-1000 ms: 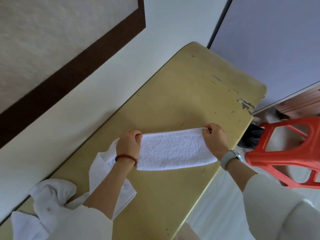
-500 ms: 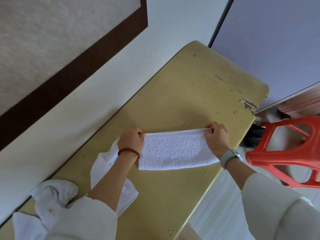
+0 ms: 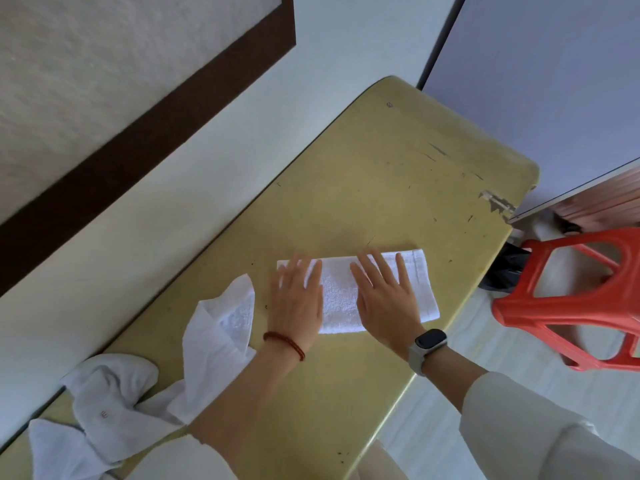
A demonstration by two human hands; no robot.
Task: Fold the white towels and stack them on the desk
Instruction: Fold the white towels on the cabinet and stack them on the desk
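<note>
Now the folded white towel (image 3: 341,299) lies flat on the yellow desk (image 3: 381,188) at mid-frame, its long axis running left to right; left hand (image 3: 296,301) and right hand (image 3: 388,299) press it with straight, spread fingers, gripping nothing

— How much of the folded white terry towel (image 3: 419,282) could you see?

— Only its right end and a middle strip; the left hand (image 3: 296,301) and right hand (image 3: 386,299) lay flat over the rest. The left fingertips were blurred.

— And the crumpled white cloths (image 3: 114,403)?

— Cut off at the bottom-left edge (partly under the sleeve, too). The red plastic stool (image 3: 568,306) ran off the right edge.
</note>
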